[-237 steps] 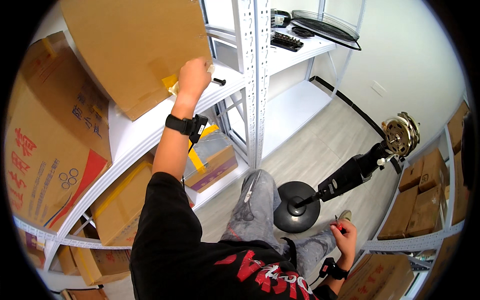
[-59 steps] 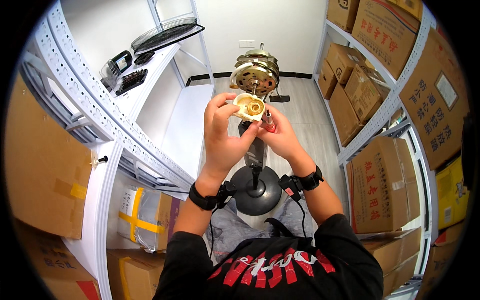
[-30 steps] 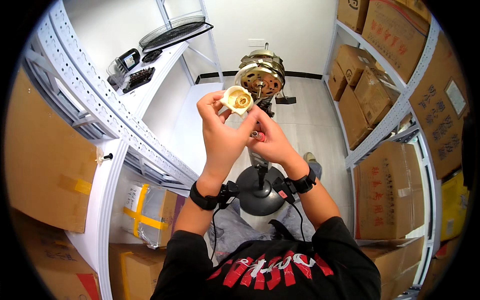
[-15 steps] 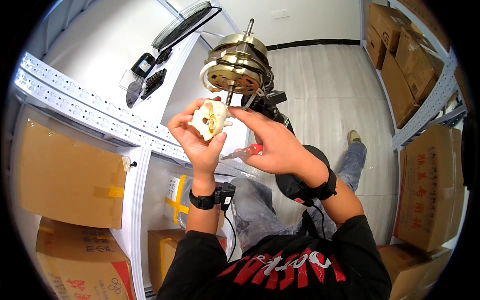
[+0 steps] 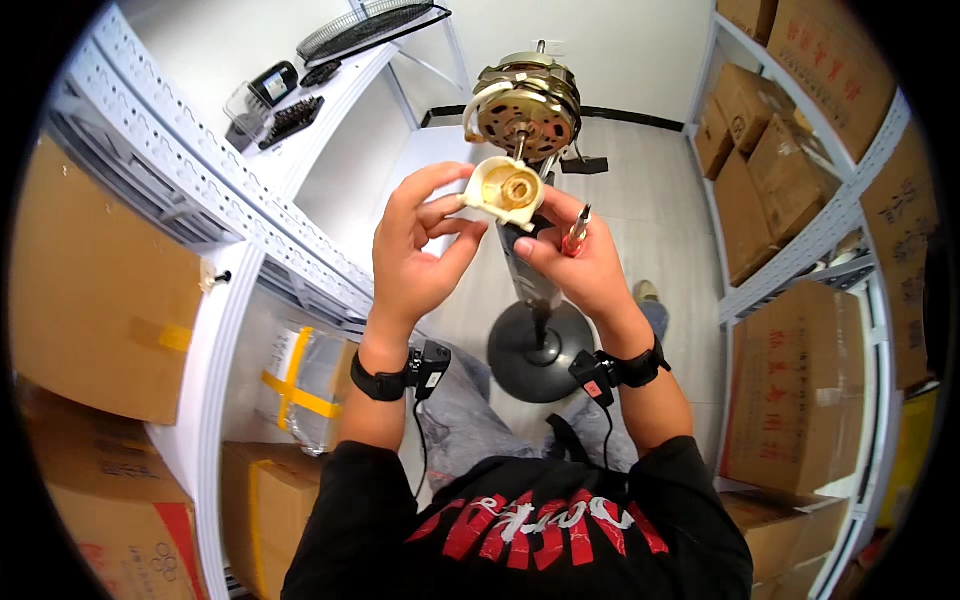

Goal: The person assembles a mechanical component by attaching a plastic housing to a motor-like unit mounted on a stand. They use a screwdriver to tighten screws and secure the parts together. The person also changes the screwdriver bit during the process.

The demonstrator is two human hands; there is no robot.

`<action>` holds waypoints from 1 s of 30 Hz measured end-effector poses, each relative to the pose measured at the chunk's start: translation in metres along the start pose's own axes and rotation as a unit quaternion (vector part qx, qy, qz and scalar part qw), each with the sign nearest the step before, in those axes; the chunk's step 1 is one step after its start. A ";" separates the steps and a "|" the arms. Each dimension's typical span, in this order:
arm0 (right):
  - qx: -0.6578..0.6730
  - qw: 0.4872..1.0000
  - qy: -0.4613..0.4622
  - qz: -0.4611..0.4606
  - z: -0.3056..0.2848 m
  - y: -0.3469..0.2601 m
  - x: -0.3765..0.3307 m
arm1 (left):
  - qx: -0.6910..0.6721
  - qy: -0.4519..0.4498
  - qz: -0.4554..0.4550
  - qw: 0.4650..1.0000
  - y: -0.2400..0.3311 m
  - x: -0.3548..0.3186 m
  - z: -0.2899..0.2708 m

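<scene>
A cream-white plastic gear housing (image 5: pixel 482 192) is held up between my hands, its hollow side showing a brownish round gear or hub inside. At its left edge, the curled fingers and thumb of my left hand (image 5: pixel 415 240) grip it. The fingers of my right hand (image 5: pixel 585 265) support its right side. Also in my right hand is a screwdriver (image 5: pixel 574 243) with a red handle, its tip pointing up. Just beyond the housing is a brass-coloured fan motor (image 5: pixel 528 112), its threaded shaft (image 5: pixel 521 146) pointing toward me. Whether shaft and housing touch, I cannot tell.
The motor sits atop a dark pole with a round black base (image 5: pixel 540 365) on the floor. At left, a white shelf holds a wire fan guard (image 5: pixel 365 30) and small black parts (image 5: pixel 292 120). Cardboard boxes (image 5: pixel 790 385) fill racks on both sides.
The gear housing has been turned, so its hollow side faces up toward me. My right hand now supports it too. The screwdriver has swung from pointing left to pointing up. The view has shifted.
</scene>
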State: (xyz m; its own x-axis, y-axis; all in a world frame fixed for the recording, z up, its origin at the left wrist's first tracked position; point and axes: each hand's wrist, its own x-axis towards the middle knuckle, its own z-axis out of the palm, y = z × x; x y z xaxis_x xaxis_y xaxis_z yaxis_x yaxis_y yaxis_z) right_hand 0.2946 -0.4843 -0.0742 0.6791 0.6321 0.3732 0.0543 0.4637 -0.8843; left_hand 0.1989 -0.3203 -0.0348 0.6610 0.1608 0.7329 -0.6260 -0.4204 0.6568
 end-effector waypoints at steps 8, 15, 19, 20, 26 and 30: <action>-0.021 0.999 0.018 0.021 0.012 -0.020 -0.004 | 0.020 -0.034 -0.039 0.998 0.013 0.004 -0.005; -0.101 0.994 0.005 -0.036 0.024 0.001 0.001 | 0.039 0.018 -0.047 0.998 0.015 0.000 -0.012; -0.143 0.989 -0.002 -0.040 0.019 0.014 0.005 | 0.157 0.059 -0.029 0.985 0.024 0.001 0.002; -0.133 0.990 -0.002 -0.039 0.019 0.015 0.005 | 0.176 0.071 -0.034 0.981 0.026 0.004 0.005; -0.029 0.998 0.001 0.059 0.011 -0.001 0.004 | 0.155 0.011 0.006 0.988 0.018 0.006 -0.012; -0.008 0.998 0.011 0.061 0.013 -0.005 0.005 | 0.157 -0.064 0.024 0.985 0.025 0.015 -0.030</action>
State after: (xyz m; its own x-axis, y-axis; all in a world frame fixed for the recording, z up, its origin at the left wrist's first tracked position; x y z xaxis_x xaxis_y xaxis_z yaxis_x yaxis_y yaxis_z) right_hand 0.2883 -0.4753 -0.0640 0.6973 0.6697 0.2556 -0.0193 0.3739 -0.9273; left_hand 0.1812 -0.3018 -0.0022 0.6939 0.0284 0.7195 -0.5116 -0.6837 0.5204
